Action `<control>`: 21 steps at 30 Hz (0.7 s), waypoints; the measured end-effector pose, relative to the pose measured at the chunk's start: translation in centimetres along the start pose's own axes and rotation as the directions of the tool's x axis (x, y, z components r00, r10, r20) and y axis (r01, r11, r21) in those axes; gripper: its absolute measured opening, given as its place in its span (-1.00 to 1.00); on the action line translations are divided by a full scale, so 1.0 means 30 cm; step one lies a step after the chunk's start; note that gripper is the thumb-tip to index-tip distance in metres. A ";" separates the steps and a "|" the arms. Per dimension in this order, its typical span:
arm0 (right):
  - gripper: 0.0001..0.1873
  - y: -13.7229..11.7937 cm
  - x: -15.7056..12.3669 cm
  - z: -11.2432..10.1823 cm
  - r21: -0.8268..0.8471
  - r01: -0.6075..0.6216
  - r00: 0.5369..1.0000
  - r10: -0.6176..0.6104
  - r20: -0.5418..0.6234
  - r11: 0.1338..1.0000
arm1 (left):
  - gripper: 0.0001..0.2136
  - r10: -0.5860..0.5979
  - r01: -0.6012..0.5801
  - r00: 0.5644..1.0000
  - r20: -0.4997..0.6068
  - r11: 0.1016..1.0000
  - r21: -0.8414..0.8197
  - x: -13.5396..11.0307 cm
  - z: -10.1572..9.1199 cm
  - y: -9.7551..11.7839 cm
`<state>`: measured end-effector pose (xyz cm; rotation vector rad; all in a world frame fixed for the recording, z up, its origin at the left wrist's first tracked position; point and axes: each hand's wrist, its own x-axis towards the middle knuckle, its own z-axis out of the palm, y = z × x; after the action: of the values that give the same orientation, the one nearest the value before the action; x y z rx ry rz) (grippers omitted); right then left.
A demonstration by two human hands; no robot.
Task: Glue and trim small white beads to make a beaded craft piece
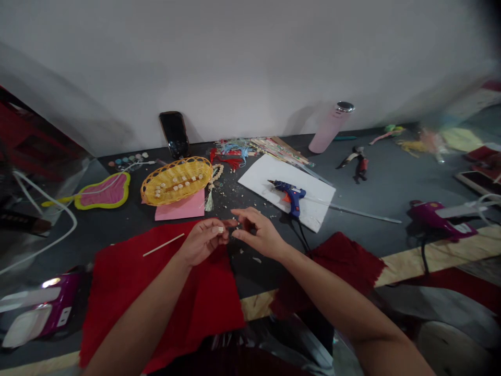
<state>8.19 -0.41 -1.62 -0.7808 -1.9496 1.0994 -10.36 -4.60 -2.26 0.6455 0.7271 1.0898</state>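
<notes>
My left hand (201, 243) is closed, with a small whitish piece (221, 230) pinched at the thumb tip. Just right of it, my right hand (260, 232) has its thumb and forefinger apart, close to the left fingertips; I see nothing held in it. Below my left hand lies a red cloth (164, 297) with a thin pale stick (163, 244) on it. A yellow woven basket (203, 180) rests tilted on pink paper (180, 209), with small whitish pieces inside. To the right, a blue glue gun (291, 196) lies on a white board (258, 175).
A phone (174, 133) leans against the wall. A pink bottle (329, 128) stands behind the board. A clear glue stick (364, 211) overhangs the board. Tassels (238, 149) and scraps lie at the back. Purple devices (440, 216) sit at both sides, with cables.
</notes>
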 end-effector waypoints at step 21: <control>-0.73 -0.015 0.007 -0.005 -0.086 0.051 0.998 -0.053 -0.030 0.995 | -0.94 0.072 -0.068 0.992 0.102 0.997 -0.047 -0.006 0.022 0.019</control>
<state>8.14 -0.38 -1.09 -0.7841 -1.9893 0.9724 -10.20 -4.67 -1.40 0.6896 0.5941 1.1253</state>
